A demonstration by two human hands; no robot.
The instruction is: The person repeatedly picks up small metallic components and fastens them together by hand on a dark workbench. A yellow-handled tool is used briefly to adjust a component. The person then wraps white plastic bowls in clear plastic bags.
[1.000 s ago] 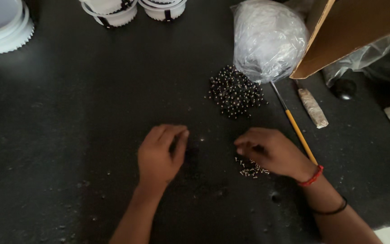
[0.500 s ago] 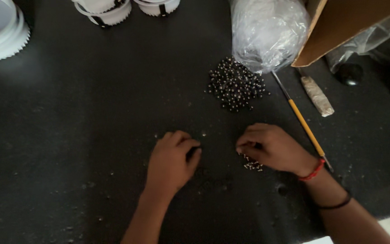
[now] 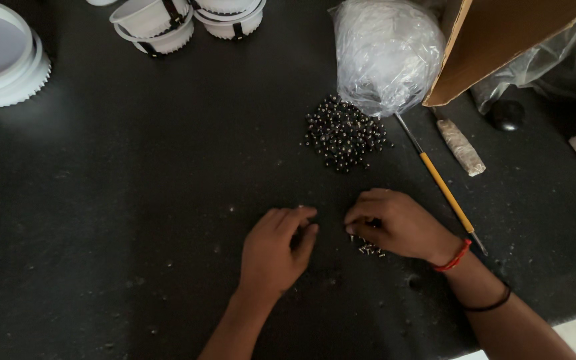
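**A:** ok so both hands are flat-ish on the black tabletop point(image 3: 101, 200), knuckles up. The left hand point(image 3: 276, 252) has its fingers curled in narrow, and I can't tell if anything is pinched in there, the palm hides it. The right hand point(image 3: 398, 225) is curled too, fingertips tucked down just above a little scatter of small shiny bits point(image 3: 368, 248) peeking out from under it. Can't tell if it's actually gripping 1 or only touching them.

**B:** Using the big pile of dark beads point(image 3: 343, 132) as the landmark: both hands sit below it, the right one almost straight under, the left one below and off to the left. The clear plastic bag point(image 3: 387, 53) touches the pile's upper right edge, with the brown cardboard flap point(image 3: 501, 47) just past that.

**A:** yep, and the thin yellow-handled tool point(image 3: 441, 183) runs down from the pile's right side, passing close by the right wrist with the red band. Farther right of the pile there's a small pale stick point(image 3: 460, 147). White cups point(image 3: 188, 20) are well up and left of it.

**B:** What I'd worry about: those tiny bits are loose on a dark speckled surface. My guess is 1 sweep of the right palm or wrist rolls them away, and they'd be hard to spot again. The wrist could also nudge that tool and send it rolling.

**A:** also the main pile has no rim around it, so a bump from the bag could spread it.
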